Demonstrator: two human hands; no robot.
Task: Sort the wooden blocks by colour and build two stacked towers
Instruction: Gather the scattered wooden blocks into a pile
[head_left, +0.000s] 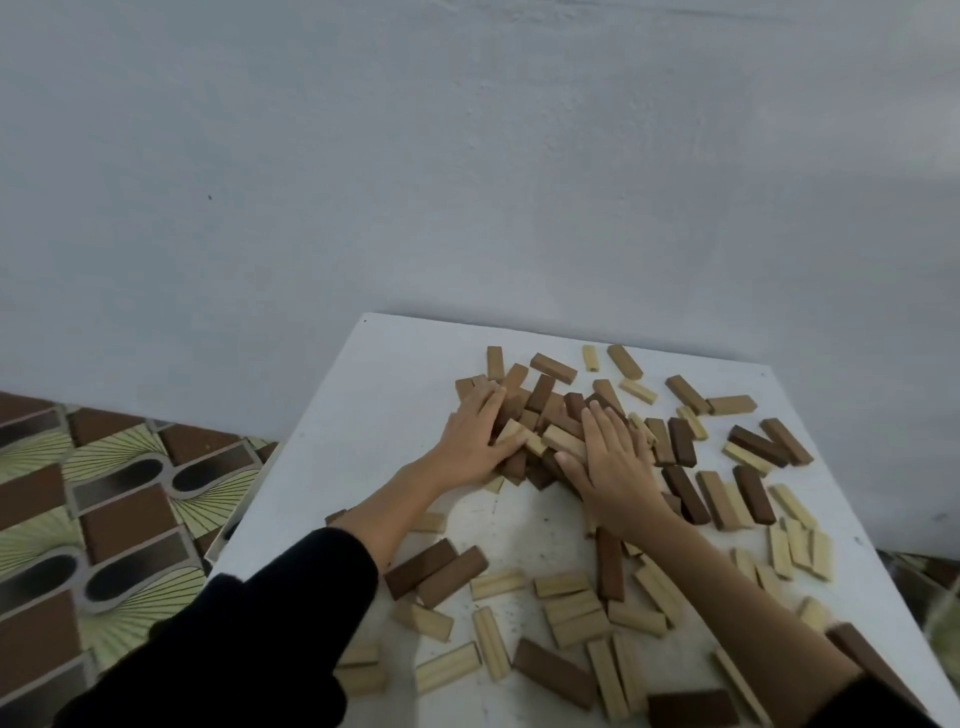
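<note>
Several pale and dark brown wooden blocks lie scattered over a white table (374, 395). A mixed heap of blocks (550, 421) sits in the far middle. My left hand (475, 439) rests flat on the heap's left side, fingers straight. My right hand (613, 457) lies flat on its right side, fingers spread. Two dark blocks (434, 571) lie side by side near my left forearm. A cluster of pale blocks (576, 608) lies in front, between my arms. No tower stands anywhere.
A grey wall (467, 156) rises just behind the table. Patterned brown and green floor (104, 519) shows to the left, below the table's left edge. More loose blocks (748, 478) cover the right side up to the edge.
</note>
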